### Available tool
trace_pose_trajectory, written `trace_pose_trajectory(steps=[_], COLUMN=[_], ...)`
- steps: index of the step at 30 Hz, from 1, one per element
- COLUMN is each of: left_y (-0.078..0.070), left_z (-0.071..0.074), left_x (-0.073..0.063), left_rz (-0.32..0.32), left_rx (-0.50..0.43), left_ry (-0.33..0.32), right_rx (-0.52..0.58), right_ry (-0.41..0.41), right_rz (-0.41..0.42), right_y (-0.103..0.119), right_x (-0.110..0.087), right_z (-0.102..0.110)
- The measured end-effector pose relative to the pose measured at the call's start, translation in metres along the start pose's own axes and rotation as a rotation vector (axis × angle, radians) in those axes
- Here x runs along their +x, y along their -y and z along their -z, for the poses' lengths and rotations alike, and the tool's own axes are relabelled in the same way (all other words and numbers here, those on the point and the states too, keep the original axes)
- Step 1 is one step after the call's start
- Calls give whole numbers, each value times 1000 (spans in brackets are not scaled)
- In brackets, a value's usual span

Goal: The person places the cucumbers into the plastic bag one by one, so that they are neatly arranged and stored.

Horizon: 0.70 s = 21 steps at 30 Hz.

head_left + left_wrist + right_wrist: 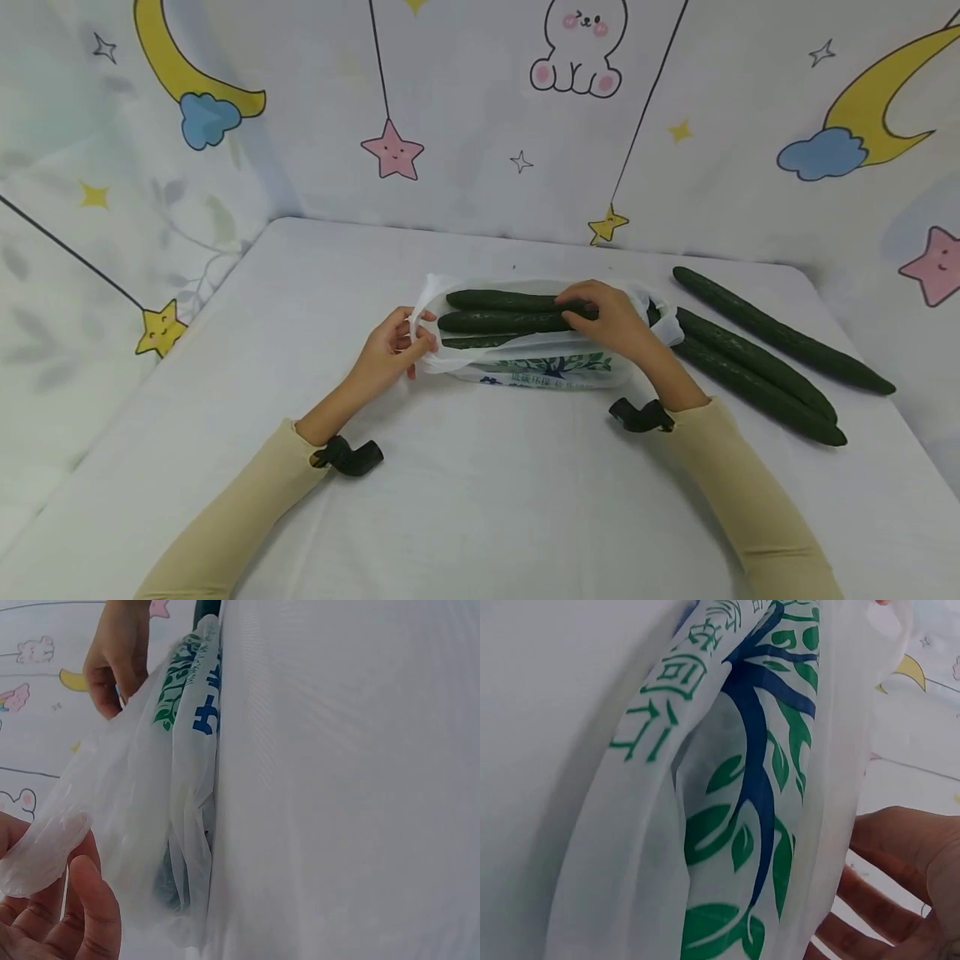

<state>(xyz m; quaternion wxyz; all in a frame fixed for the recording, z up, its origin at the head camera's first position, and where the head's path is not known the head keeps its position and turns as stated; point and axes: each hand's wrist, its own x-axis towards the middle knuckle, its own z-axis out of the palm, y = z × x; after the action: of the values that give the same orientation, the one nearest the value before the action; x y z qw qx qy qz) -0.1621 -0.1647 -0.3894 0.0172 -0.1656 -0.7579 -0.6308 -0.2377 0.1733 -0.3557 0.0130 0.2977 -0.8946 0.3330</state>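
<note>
Now the white bag (558, 377) lies on its side on the table (472, 500), with three cucumbers (498, 322) showing inside. The left hand (390, 346) pinches the edge of the bag with bent fingers. The right hand (611, 321) is over the cucumbers, its fingers a little bent and apart; whether they grip one, you can't tell. Three more cucumbers (780, 329) lie to the right, two of them touching.
</note>
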Motion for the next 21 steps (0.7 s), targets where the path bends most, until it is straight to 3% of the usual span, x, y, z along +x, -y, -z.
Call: trace_pose_trajectory(steps=[12,21], left_y=[2,3], left_z=[0,-1], left_x=[-2,-1], left_rz=[8,-8], left_rx=[-2,1], left_ry=[13,14], right_rx=[19,-8], right_ry=[-93,-211], right_rz=[-40,-13], right_y=[-13,-20], right_x=[-17,-28], right_z=[7,19])
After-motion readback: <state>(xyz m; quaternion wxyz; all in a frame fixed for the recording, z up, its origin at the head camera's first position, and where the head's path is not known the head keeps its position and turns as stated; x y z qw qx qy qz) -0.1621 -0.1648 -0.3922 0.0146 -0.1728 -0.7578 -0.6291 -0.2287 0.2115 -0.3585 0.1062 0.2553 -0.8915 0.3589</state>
